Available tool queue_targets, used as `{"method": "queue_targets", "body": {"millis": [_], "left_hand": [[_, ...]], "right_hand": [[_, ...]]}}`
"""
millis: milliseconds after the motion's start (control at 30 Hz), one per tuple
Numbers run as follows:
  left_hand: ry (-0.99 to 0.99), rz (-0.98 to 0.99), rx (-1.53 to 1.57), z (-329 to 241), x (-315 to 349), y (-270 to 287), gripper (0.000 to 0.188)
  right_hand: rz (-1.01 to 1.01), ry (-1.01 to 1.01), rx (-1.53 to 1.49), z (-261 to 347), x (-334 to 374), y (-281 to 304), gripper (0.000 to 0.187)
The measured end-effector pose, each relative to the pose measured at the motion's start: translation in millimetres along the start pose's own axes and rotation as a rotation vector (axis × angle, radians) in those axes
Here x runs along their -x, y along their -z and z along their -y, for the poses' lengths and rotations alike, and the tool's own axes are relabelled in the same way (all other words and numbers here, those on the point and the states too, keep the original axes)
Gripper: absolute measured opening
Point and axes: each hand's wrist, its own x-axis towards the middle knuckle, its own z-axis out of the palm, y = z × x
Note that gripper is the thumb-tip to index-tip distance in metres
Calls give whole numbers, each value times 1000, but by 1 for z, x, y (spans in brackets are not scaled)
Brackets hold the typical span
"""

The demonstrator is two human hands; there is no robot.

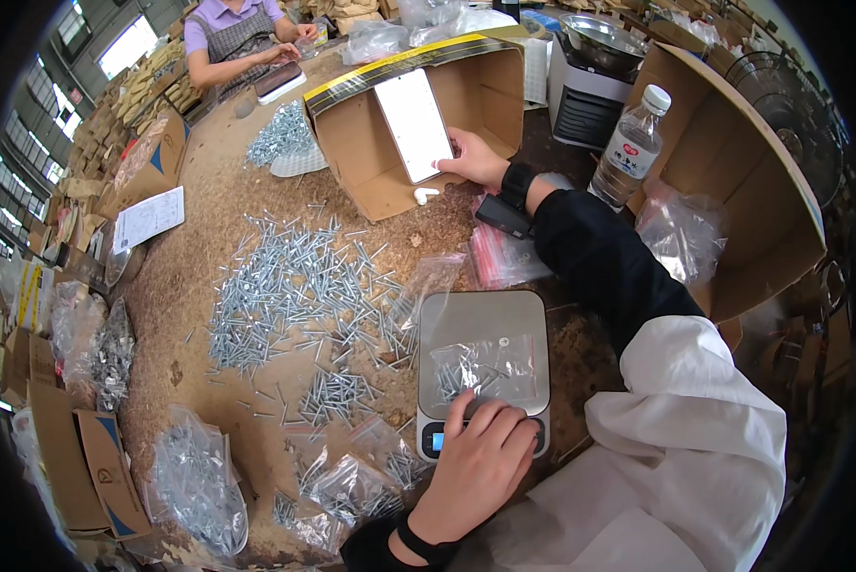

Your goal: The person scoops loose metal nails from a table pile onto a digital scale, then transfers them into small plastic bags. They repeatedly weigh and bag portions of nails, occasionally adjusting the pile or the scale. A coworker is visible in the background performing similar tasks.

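My right hand (478, 160) reaches forward in a black sleeve and grips the lower right edge of a smartphone (415, 124). Its bright white screen faces me, tilted against an open cardboard box (352, 157). A white earbud (425, 194) lies just below the phone. My left hand (480, 458) rests over the front of a digital scale (485, 307), its fingers extended and partly covering the control panel. The fingertips reach the near edge of a clear zip bag (504, 360) with several screws, flat on the weighing plate. Left of the scale spreads a large pile of loose screws (280, 296).
Filled bags of screws (352, 486) lie near the front, beside a bigger bag (197, 481). A water bottle (628, 148) stands by a large open carton (766, 210) on the right. Empty zip bags (504, 255) lie behind the scale. A co-worker (237, 48) works across the table.
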Motion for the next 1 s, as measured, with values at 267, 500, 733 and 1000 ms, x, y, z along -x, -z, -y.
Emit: {"method": "queue_targets", "body": {"millis": [267, 500, 733, 1000], "left_hand": [[20, 11, -4, 0, -1, 0, 18], [23, 9, 2, 0, -1, -1, 18], [30, 6, -18, 0, -1, 0, 18], [18, -5, -17, -1, -2, 3, 18]], "right_hand": [[-1, 116, 172, 7, 7, -2, 75], [81, 121, 290, 8, 5, 5, 76], [21, 272, 638, 13, 1, -4, 61], [-13, 228, 629, 2, -2, -7, 42]]}}
